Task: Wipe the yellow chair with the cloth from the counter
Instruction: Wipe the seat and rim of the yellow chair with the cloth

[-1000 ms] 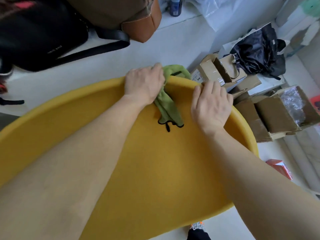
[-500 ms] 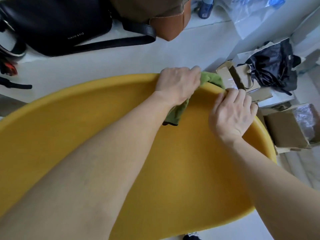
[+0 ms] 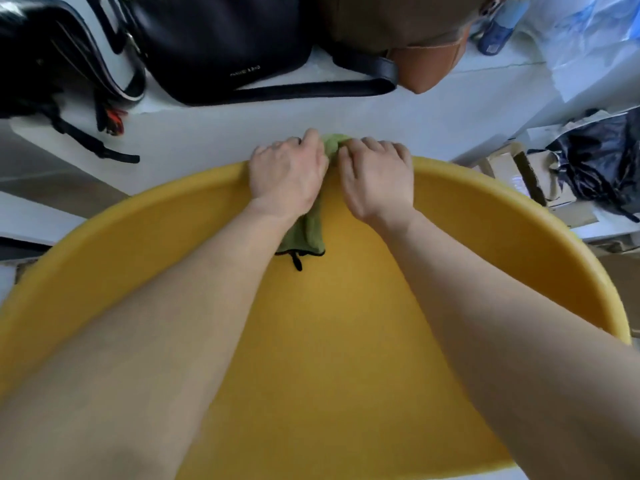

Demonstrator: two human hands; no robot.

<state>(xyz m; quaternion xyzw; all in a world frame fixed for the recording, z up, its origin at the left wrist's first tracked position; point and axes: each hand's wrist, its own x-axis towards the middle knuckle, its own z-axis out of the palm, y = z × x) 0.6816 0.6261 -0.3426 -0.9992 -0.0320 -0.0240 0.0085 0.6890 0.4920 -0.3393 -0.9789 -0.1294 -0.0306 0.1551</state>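
Both hands up at twelve o'clock on the yellow chair (image 3: 346, 341) rim now. Left hand (image 3: 287, 178) clamped down over the green cloth (image 3: 308, 230), pressing it to the rim, tail of cloth trailing toward six o'clock down the inner shell, black loop at its end. Right hand (image 3: 377, 181) slid in from about two o'clock a second ago, now just beside the left, fingers curled over the rim and touching the bunched top of the cloth; whether truly pinching it, hard to tell. Cloth also shifted along the rim from about one o'clock back to center. Reads as a sweep along the top edge, mid-task, much of the shell likely still to do. Behind, at twelve, white table (image 3: 450, 109) carrying a black bag (image 3: 221, 39).
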